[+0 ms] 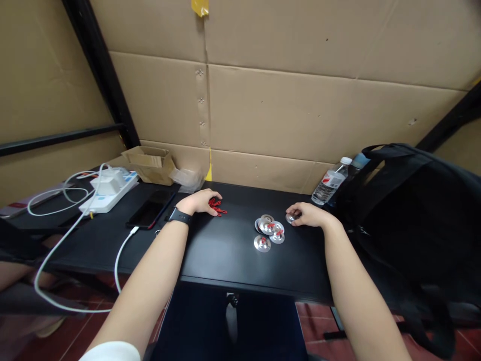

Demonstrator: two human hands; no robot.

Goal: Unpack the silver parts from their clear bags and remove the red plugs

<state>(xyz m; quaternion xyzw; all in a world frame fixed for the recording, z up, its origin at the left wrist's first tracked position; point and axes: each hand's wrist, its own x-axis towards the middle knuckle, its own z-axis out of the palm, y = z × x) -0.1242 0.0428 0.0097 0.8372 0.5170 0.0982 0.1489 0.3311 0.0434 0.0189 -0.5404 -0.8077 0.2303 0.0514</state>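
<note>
My left hand point(202, 201), with a dark watch on its wrist, rests on the black table. Its thumb and fingers curl around a small heap of red cords point(215, 204), partly hidden by the hand. Across the table, my right hand point(306, 214) grips the edge of a shiny small metal cymbal point(291, 217) close to the tabletop. Between the hands lies an overlapping group of several small cymbals point(267, 227), some with red cord loops at their centres. One more cymbal point(262, 244) lies at the near side of this group, its red loop upward.
A water bottle point(330, 181) and a black backpack point(409, 215) stand on the right. On the left are a phone point(150, 209), a white power strip point(108, 193) with cables, an open cardboard box point(152, 165) and a clear plastic bag point(188, 179). Cardboard point(263, 115) walls the back.
</note>
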